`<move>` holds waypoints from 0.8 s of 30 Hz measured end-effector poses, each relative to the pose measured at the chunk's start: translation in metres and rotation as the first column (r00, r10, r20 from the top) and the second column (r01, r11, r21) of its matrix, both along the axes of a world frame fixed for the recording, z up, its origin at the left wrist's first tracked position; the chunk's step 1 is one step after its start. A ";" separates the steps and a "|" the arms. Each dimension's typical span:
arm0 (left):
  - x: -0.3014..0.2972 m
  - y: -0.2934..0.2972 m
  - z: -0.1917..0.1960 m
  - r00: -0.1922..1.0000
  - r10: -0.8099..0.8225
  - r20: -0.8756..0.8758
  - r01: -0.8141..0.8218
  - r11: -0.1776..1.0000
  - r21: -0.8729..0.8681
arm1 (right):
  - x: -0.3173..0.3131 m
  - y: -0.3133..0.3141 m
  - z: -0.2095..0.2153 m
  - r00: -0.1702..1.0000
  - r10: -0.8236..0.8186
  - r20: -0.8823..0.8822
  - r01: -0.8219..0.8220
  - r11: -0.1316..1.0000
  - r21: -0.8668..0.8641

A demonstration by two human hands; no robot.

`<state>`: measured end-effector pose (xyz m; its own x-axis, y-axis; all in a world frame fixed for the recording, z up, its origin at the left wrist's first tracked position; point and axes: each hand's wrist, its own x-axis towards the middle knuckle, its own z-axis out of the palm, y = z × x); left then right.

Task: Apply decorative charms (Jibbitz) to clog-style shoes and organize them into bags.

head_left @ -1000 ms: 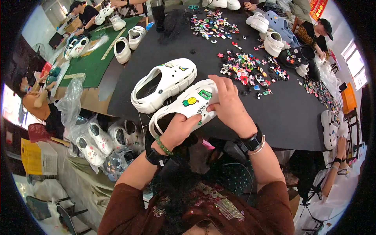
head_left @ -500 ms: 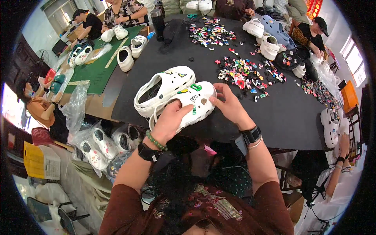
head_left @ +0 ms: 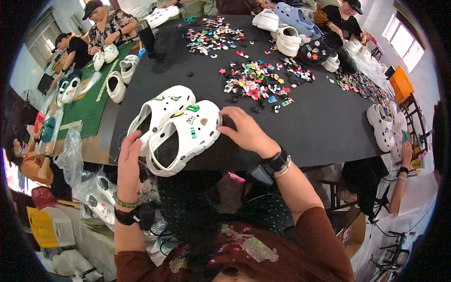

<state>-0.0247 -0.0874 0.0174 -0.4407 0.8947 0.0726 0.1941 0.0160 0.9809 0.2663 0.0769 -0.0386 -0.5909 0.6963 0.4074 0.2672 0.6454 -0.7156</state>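
Note:
A pair of white clogs lies side by side on the black table in front of me. The near clog (head_left: 199, 141) carries charms, among them a green one and a brown one. The far clog (head_left: 181, 97) has small dark and yellow charms and is partly covered by the near one. My left hand (head_left: 128, 162) is upright at the heel end, fingers stretched out beside the heel straps. My right hand (head_left: 246, 134) is at the toe of the near clog, thumb and fingers apart against its side, not wrapped round it.
Loose colourful charms (head_left: 256, 81) lie in piles beyond the clogs. White and blue clogs (head_left: 293, 21) stand at the back right, more white clogs (head_left: 381, 127) at the right edge. A black bottle (head_left: 145, 37) stands far left near a green mat (head_left: 87, 108). Several people sit around.
The left hand has let go of the near clog and moved back to the heel end. The clogs now rest on the table, nearer its front edge. The view has shifted right.

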 end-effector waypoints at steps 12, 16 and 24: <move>-0.028 0.085 -0.002 0.922 -0.077 -0.379 -0.005 0.978 -0.210 | 0.089 0.066 0.006 0.551 -0.617 0.562 0.636 0.746 0.196; -0.009 0.102 0.004 0.923 -0.140 0.358 0.206 0.966 -0.155 | 0.106 0.071 -0.011 0.640 -0.627 0.445 0.614 0.765 0.196; -0.025 0.132 -0.018 0.853 -0.163 0.497 0.275 0.948 -0.162 | 0.052 0.057 0.034 0.916 -0.395 0.066 0.400 0.909 -0.120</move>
<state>-0.0500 0.0442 -0.0008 -0.1618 0.9395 -0.3021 -0.2659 0.2532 0.9301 0.3185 0.1335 -0.0042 -0.2679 0.9215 0.2811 0.5122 0.3833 -0.7686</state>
